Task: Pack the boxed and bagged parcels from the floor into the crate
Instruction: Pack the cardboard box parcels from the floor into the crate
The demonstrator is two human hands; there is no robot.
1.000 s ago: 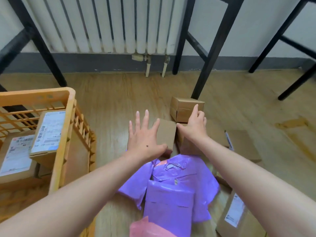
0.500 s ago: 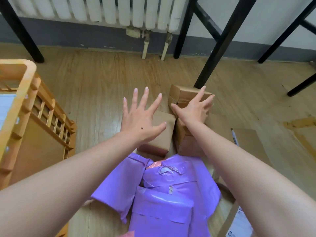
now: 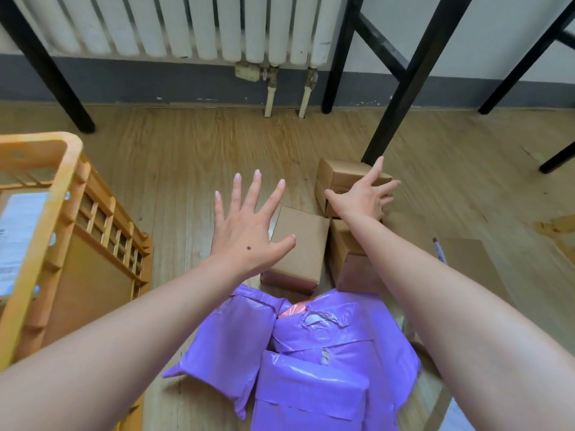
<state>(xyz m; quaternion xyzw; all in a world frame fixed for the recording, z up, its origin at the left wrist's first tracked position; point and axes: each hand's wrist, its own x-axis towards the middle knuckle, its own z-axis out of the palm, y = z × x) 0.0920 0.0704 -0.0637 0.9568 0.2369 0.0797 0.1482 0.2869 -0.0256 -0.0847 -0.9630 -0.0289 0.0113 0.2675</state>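
Several brown cardboard boxes lie on the wooden floor ahead of me. My right hand (image 3: 364, 197) lies over the small far box (image 3: 340, 174) with its fingers spread across the top. My left hand (image 3: 245, 225) hovers with fingers splayed above the left side of a flat box (image 3: 303, 244), holding nothing. Another box (image 3: 351, 259) sits under my right forearm. Purple plastic mailer bags (image 3: 311, 362) are piled close to me, with a pink bag (image 3: 292, 309) peeking out between them. The orange crate (image 3: 67, 188) stands at the left with a labelled box (image 3: 18, 234) inside.
A black table leg (image 3: 401, 88) stands right behind the small far box. More black legs (image 3: 46, 70) rise at left and right. A white radiator (image 3: 174, 26) with pipes runs along the back wall. A flat cardboard parcel (image 3: 466, 262) lies at the right.
Both hands have reached further forward. My right hand moved onto the small far box and my left hand spread wider over the flat box. The view tilted, so the crate sits further left.
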